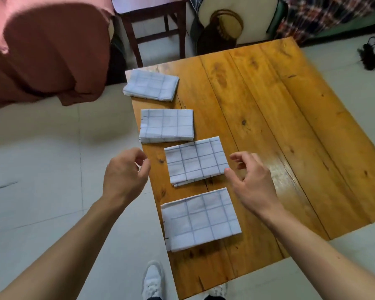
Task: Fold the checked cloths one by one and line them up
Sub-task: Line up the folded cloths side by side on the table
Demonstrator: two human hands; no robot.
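Several folded white cloths with a grey check lie in a column along the left side of the wooden table (279, 118). The farthest cloth (151, 85) sits at the back left corner, a second cloth (166, 125) lies below it, a third cloth (196, 160) is skewed a little to the right, and the nearest cloth (200, 219) lies by the front edge. My left hand (126, 172) hovers left of the third cloth with loosely curled fingers, holding nothing. My right hand (250, 177) hovers at that cloth's right edge, thumb close to its corner, fingers relaxed and holding nothing.
A bed with a reddish cover (43, 50) stands at the far left. A wooden chair (154, 29) and a bag (223, 29) stand behind the table. Pale floor tiles (41, 169) surround the table. My white shoes (153, 280) show below its front edge.
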